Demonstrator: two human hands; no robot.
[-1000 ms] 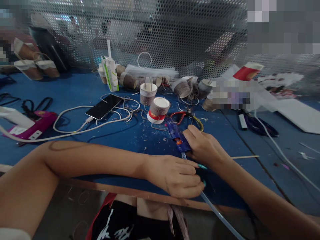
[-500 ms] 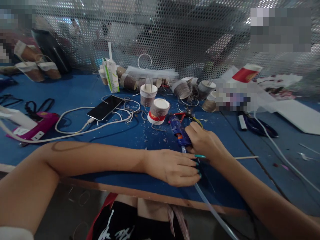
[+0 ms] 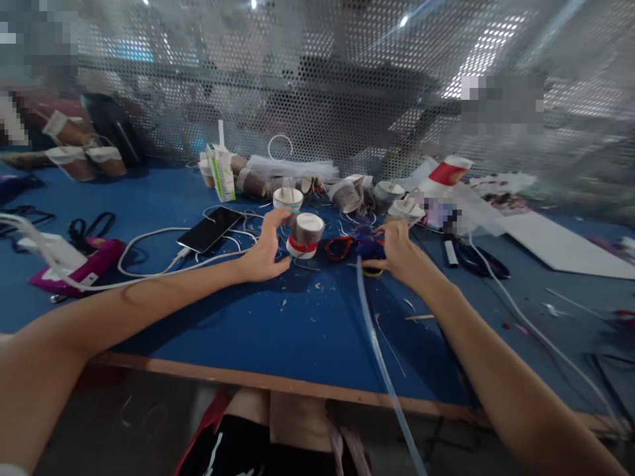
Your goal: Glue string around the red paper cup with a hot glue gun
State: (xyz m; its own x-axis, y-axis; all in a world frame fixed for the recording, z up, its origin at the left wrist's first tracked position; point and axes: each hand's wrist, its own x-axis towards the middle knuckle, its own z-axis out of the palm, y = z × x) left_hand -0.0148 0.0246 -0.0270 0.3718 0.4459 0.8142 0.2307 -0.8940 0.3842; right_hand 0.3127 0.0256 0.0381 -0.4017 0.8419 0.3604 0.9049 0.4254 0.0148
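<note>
Nothing here reads clearly: the green-and-white carton carries print too blurred to make out, and the pink box's white labels likewise.

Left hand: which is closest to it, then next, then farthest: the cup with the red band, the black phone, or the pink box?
From the left hand:
1. Cup with the red band, right beside the fingers, just to its right.
2. Black phone, a bit to its left.
3. Pink box, far off at the table's left edge.
</note>
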